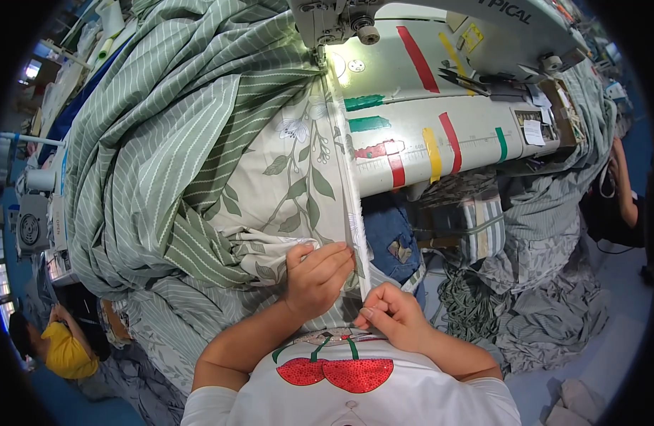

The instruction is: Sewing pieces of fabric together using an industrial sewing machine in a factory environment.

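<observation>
A pale floral fabric (270, 170) with grey-green leaves runs from the sewing machine's needle area (321, 62) down toward me. Along its right side lies a narrow white folded edge (354, 206). My left hand (318, 278) is closed on the floral fabric beside this edge, fingers bent over the cloth. Lower and to the right, my right hand (394, 314) pinches the near end of the edge between thumb and fingers. Green striped fabric (121, 156) is joined with or lies against the floral piece, bunched in deep folds on the left.
The sewing machine bed (391, 71) carries coloured tape strips. Black scissors or snips (463, 82) lie on it, near a small parts tray (536, 128). Piled cloth (554, 305) sits at lower right. One person in yellow (68, 348) is at left, another (618, 192) at right.
</observation>
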Demonstrator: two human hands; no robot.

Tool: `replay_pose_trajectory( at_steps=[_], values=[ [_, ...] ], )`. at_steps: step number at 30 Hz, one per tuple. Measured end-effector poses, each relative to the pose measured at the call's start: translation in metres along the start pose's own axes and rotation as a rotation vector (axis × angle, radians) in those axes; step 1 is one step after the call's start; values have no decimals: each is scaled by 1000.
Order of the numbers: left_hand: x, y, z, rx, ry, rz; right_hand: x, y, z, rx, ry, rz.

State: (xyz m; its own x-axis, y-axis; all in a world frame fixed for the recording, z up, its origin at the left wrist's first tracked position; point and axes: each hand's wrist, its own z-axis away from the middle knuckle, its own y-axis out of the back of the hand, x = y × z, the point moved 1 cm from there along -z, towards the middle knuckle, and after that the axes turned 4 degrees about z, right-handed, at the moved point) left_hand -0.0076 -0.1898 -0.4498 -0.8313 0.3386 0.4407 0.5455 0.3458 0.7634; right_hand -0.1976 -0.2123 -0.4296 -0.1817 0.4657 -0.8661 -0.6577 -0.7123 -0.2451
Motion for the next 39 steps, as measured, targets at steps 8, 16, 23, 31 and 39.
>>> replay_pose_trajectory(
  at_steps=[8,16,23,31,39],
  values=[
    [3,-3,0,102,-16,50,10,0,-11,-15,-51,-9],
    [-6,-2,-1,15,-112,108,17,1,-15,-9,-51,-1],
    [-6,-2,-2,-26,-65,210,-6,27,-22,306,272,542],
    [-6,-1,0,-44,-23,240,-37,34,-80,402,1083,1297],
    [13,56,-41,-278,109,233,-47,36,-96,218,1189,1304]
  ],
)
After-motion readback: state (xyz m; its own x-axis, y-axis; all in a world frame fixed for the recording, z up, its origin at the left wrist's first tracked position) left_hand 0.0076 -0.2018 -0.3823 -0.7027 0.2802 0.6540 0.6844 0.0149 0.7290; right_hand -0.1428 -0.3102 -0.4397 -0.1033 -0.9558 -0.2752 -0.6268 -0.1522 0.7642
